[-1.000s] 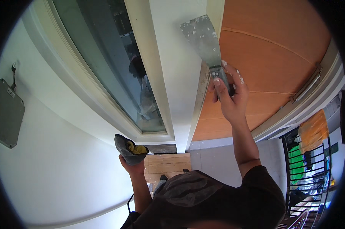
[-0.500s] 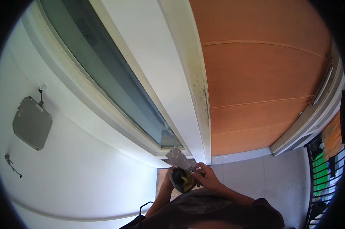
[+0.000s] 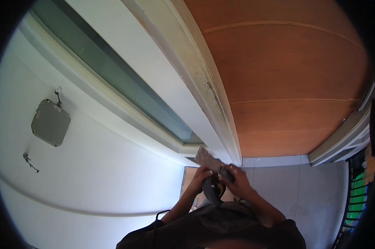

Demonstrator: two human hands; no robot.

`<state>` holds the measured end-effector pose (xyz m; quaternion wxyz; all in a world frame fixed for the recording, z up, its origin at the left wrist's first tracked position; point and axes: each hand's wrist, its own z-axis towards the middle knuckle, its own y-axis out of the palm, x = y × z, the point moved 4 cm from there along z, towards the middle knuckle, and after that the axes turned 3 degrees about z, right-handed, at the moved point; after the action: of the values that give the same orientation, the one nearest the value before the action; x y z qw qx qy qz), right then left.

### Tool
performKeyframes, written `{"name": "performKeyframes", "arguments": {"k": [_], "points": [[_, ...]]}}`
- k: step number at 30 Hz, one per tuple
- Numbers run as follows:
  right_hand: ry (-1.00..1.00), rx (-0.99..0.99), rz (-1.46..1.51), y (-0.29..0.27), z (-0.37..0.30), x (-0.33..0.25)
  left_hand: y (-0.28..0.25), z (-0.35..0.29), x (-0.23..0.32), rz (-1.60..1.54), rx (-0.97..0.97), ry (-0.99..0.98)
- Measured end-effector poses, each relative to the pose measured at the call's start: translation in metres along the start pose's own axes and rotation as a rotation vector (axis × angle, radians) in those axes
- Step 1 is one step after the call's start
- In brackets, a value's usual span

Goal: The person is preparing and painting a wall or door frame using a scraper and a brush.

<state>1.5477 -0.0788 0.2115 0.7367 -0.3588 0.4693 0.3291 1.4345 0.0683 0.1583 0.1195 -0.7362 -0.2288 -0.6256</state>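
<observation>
Putty knife dropped down beside the white post; my right hand grips it, left hand holding, maybe, a pouch steady.

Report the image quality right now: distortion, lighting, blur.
Head view: fisheye bows the white wall's trim and the seams of the orange-brown door, corners black; head view: the white wall glows brightest toward the lower edge, the dark shirt shows little detail; head view: the scraper and right hand look slightly soft.

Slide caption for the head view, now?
Right hand holds a scraper against a dark object in the left hand, white wall at left.
</observation>
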Motion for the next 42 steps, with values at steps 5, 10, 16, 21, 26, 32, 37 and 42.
{"name": "performKeyframes", "arguments": {"k": [5, 10, 16, 21, 26, 32, 37, 42], "points": [[-0.259, 0.249, -0.067, -0.056, 0.061, -0.037, 0.024, -0.001, 0.028, -0.100, -0.034, 0.091], [-0.520, 0.407, -0.058, -0.077, 0.142, -0.092, 0.028, -0.017, 0.020, -0.110, 0.066, 0.028], [-0.518, 0.393, -0.041, -0.067, 0.178, -0.094, 0.027, -0.029, 0.014, -0.125, 0.136, -0.003], [-0.586, 0.420, -0.058, -0.060, 0.188, -0.094, 0.025, -0.038, 0.018, -0.115, 0.178, 0.017], [-0.522, 0.373, -0.037, -0.064, 0.199, -0.105, 0.021, -0.042, 0.018, -0.098, 0.219, 0.007], [-0.604, 0.408, -0.032, -0.072, 0.209, -0.125, 0.016, -0.046, 0.018, -0.073, 0.244, 0.005], [-0.628, 0.435, -0.071, -0.081, 0.214, -0.141, 0.018, -0.048, 0.020, -0.108, 0.262, 0.006], [-0.637, 0.443, -0.073, -0.083, 0.220, -0.156, 0.011, -0.048, 0.014, -0.108, 0.267, 0.022]]}}
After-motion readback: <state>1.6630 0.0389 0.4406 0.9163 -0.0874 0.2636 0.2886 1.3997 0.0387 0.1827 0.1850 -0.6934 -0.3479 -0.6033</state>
